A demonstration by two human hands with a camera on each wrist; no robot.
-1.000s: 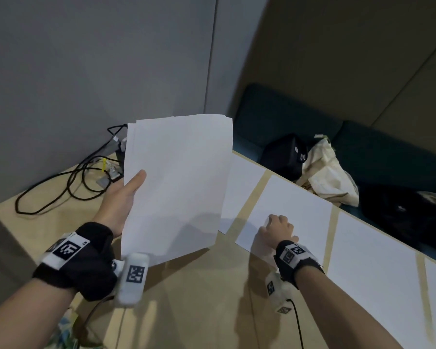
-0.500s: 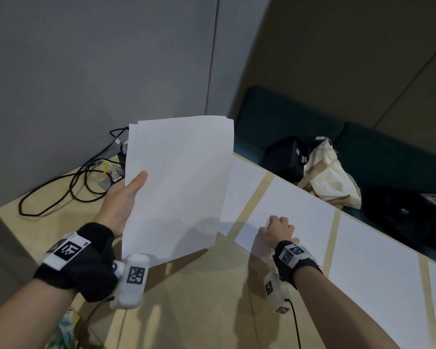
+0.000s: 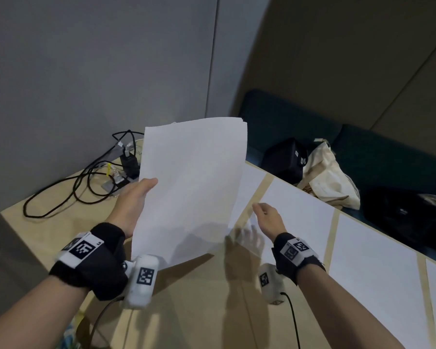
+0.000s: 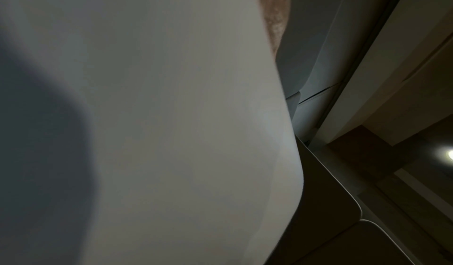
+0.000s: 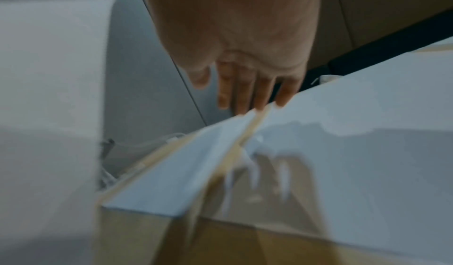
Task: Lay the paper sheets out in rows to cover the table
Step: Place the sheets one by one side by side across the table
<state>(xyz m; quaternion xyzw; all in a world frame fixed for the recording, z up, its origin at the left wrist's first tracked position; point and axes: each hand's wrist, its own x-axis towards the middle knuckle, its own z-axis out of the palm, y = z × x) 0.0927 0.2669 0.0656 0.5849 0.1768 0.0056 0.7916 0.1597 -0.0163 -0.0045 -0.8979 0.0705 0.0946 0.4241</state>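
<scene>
My left hand point(image 3: 134, 202) grips a stack of white paper sheets point(image 3: 189, 187) upright above the wooden table point(image 3: 186, 311), thumb on the front. The stack point(image 4: 159, 123) fills the left wrist view. A row of single sheets point(image 3: 295, 207) lies along the table's far edge, with narrow gaps of wood between them. My right hand point(image 3: 264, 215) hovers above the table beside the stack's right edge, fingers straight and holding nothing. In the right wrist view the right hand point(image 5: 245, 87) hangs over two laid sheets point(image 5: 343, 133), with its shadow on the paper.
Black cables point(image 3: 68, 192) and a power adapter point(image 3: 129, 162) lie at the table's far left corner by the grey wall. Behind the table a dark sofa point(image 3: 363, 147) holds a black bag point(image 3: 285, 159), a cream tote bag point(image 3: 330, 180) and another dark bag point(image 3: 408, 217).
My right hand has lifted off the laid sheet, where it rested with curled fingers, and moved left toward the stack with fingers straightened. The left hand and stack stay roughly in place.
</scene>
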